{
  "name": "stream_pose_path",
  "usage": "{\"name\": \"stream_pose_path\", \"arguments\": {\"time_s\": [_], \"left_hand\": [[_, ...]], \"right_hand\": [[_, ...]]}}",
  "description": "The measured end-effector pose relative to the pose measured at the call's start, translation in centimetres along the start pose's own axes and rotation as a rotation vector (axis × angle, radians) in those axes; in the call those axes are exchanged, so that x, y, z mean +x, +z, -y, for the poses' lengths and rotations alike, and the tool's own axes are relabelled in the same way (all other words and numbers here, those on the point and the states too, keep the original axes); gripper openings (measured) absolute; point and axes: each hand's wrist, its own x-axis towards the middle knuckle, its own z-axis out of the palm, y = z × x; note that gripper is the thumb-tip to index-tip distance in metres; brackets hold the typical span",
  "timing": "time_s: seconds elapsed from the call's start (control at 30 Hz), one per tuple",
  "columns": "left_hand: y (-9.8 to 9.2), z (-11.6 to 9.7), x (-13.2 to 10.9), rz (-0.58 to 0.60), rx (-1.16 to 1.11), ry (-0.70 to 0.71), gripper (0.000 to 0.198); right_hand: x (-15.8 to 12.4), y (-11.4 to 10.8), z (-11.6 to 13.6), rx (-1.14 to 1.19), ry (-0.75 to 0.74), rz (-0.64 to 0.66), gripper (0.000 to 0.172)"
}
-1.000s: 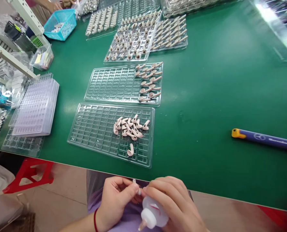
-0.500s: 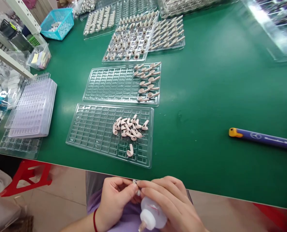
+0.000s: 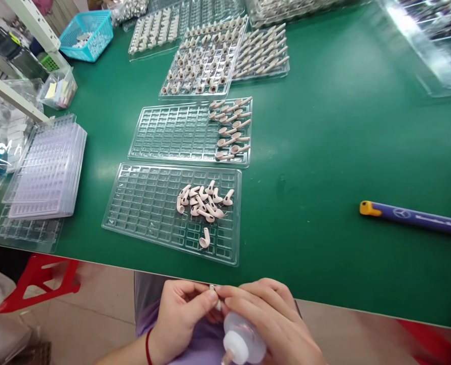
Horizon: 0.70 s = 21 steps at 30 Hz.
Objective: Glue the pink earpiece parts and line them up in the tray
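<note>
Hardly anything moved: the bottle sank a little lower in the right hand, and both hands stayed close together by the near edge of the green table. The left hand had thumb and finger pinched tight on a small white piece. The right hand was wrapped around the bottle, and its fingertips touched the piece too. To do this well, I think the piece had to be held very still and the soft bottle squeezed only gently. At 12 o'clock from the hands lay a clear tray with a heap of pink pieces. At 2 o'clock lay a blue tool.
</note>
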Motion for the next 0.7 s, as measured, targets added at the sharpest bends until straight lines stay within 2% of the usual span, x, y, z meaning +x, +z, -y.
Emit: {"name": "stream_pose_path", "arguments": {"time_s": [0.1,0.23,0.37,0.7], "left_hand": [[-0.2,0.2,0.1,0.015,0.005,-0.004,0.024],[-0.1,0.3,0.1,0.013,-0.014,-0.007,0.024],[0.0,0.5,0.1,0.005,-0.046,-0.003,0.023],[0.8,0.9,0.1,-0.051,-0.058,0.044,0.026]], "right_hand": [[-0.1,0.1,0.0,-0.004,0.009,-0.007,0.018],[-0.1,0.1,0.0,-0.012,0.015,-0.008,0.006],[-0.2,0.0,-0.1,-0.015,0.011,-0.011,0.018],[-0.6,-0.3,-0.4,-0.042,-0.002,-0.041,0.025]]}}
